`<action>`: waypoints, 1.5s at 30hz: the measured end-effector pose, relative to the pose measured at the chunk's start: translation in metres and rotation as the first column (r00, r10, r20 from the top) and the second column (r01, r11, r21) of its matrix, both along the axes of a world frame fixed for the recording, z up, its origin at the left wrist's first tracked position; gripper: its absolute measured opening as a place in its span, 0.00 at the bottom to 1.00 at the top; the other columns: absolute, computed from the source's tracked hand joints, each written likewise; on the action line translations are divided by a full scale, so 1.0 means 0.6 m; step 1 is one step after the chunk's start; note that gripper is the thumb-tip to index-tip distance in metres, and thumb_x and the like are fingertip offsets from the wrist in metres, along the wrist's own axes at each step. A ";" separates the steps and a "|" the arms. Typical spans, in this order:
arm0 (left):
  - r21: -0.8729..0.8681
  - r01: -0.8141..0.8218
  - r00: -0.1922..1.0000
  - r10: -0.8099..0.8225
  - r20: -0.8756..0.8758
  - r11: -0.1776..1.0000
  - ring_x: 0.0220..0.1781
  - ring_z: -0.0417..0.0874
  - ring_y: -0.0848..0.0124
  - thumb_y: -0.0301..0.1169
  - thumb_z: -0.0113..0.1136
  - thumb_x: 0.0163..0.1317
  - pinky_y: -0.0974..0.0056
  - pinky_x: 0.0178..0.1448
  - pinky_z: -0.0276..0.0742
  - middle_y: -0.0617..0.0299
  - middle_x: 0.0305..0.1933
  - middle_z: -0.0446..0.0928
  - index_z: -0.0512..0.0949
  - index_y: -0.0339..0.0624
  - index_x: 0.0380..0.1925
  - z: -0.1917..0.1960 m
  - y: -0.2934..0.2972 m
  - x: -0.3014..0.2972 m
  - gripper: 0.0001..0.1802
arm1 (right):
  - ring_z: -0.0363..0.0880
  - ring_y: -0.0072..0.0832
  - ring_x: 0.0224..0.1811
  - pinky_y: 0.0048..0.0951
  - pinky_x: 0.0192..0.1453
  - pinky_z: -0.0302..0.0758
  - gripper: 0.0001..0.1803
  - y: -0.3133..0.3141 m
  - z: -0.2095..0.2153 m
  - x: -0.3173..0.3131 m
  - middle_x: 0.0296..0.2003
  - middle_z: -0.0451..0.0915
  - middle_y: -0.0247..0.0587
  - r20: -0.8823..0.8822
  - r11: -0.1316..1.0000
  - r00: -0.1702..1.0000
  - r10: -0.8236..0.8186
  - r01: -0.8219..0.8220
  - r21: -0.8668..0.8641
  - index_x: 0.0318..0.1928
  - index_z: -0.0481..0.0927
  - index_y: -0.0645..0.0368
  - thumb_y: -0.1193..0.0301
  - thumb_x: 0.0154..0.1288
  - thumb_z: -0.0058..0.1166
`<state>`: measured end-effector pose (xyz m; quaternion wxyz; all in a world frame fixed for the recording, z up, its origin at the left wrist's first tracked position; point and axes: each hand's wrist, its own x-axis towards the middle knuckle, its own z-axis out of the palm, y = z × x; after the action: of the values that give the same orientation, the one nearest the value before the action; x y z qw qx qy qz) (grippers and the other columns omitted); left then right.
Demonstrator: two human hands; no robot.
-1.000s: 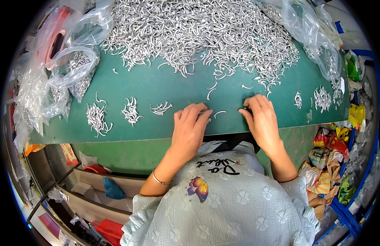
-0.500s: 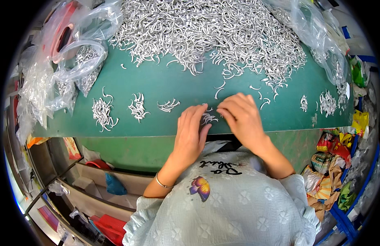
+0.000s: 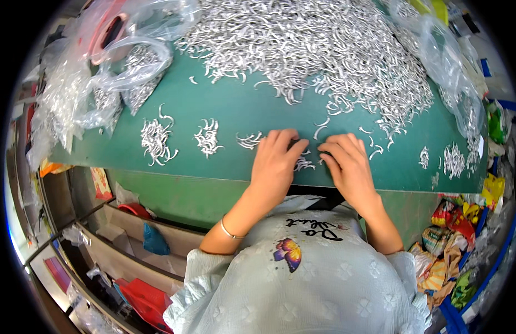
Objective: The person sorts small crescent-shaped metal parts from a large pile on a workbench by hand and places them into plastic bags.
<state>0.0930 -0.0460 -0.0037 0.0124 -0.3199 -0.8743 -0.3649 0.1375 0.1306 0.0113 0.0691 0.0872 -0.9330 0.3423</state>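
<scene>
"Across the green table (image 3: 230,106), where are the curved silver metal pieces (image 3: 319,50) heaped?"

"At 12 o'clock, beyond the left hand (image 3: 274,164) and right hand (image 3: 351,170). Between these, a small cluster (image 3: 304,163) is laid; 3 little piles (image 3: 207,137) are spread toward 9 and 10 o'clock."

"And the fingers?"

"On each hand they are curled, with the thumb held close. Whether a piece is gripped cannot be told."

From the wearer's head, the left fisheye camera looks steeply down, close above the near side of the table (image 3: 230,108); its wide, round-edged view takes in the table's top, the shirt (image 3: 330,292) just before the table, and the floor (image 3: 180,197) below it.
</scene>
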 end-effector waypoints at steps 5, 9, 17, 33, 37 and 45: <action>0.079 -0.004 1.000 0.003 0.024 0.997 0.37 0.73 0.59 0.15 0.56 0.48 0.58 0.42 0.68 0.57 0.38 0.72 0.77 0.36 0.37 -0.005 -0.003 -0.009 0.14 | 0.71 0.36 0.38 0.34 0.41 0.64 0.07 0.000 0.000 0.005 0.34 0.75 0.38 -0.016 0.999 0.999 -0.032 0.031 -0.024 0.35 0.78 0.61 0.78 0.53 0.58; 0.095 0.039 0.999 -0.042 0.033 0.995 0.39 0.73 0.59 0.12 0.53 0.48 0.59 0.42 0.69 0.56 0.39 0.72 0.77 0.36 0.37 0.004 -0.007 -0.008 0.15 | 0.71 0.36 0.37 0.34 0.41 0.63 0.07 -0.005 0.003 0.002 0.34 0.74 0.38 -0.003 1.000 1.000 -0.023 0.023 -0.022 0.35 0.78 0.60 0.78 0.54 0.59; 0.064 0.057 0.996 -0.062 0.071 0.996 0.40 0.75 0.59 0.13 0.55 0.49 0.60 0.44 0.71 0.56 0.39 0.73 0.77 0.36 0.35 0.006 -0.018 -0.011 0.12 | 0.70 0.36 0.37 0.34 0.40 0.63 0.07 -0.007 -0.002 -0.001 0.33 0.74 0.38 -0.013 1.000 1.000 -0.005 0.005 -0.022 0.34 0.78 0.61 0.78 0.53 0.59; -0.065 -0.532 0.834 0.509 -0.213 0.844 0.44 0.72 0.58 0.13 0.52 0.49 0.58 0.48 0.64 0.54 0.44 0.72 0.78 0.40 0.38 0.011 -0.112 -0.046 0.16 | 0.70 0.39 0.38 0.36 0.42 0.66 0.09 0.027 0.016 0.004 0.34 0.73 0.41 0.026 0.996 0.997 0.068 -0.067 -0.065 0.35 0.76 0.62 0.79 0.51 0.59; 0.062 -0.170 0.982 0.164 0.089 0.984 0.51 0.75 0.56 0.18 0.61 0.51 0.58 0.55 0.71 0.51 0.44 0.75 0.78 0.40 0.44 0.028 -0.046 0.008 0.17 | 0.68 0.41 0.38 0.37 0.42 0.66 0.05 0.023 0.003 0.009 0.32 0.69 0.42 0.079 0.997 0.994 0.080 -0.081 0.011 0.32 0.74 0.62 0.82 0.54 0.53; 0.130 -0.004 0.991 -0.014 0.135 0.991 0.43 0.72 0.57 0.17 0.62 0.48 0.58 0.47 0.71 0.54 0.45 0.72 0.76 0.34 0.44 -0.008 0.015 0.046 0.19 | 0.70 0.44 0.38 0.39 0.43 0.67 0.07 0.033 -0.008 -0.003 0.34 0.70 0.46 -0.047 0.989 0.988 -0.146 0.146 -0.022 0.35 0.70 0.64 0.84 0.55 0.50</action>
<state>0.1206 -0.0369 -0.0084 -0.0273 -0.2950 -0.8466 -0.4422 0.1357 0.1501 0.0067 0.1175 0.0264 -0.9318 0.3425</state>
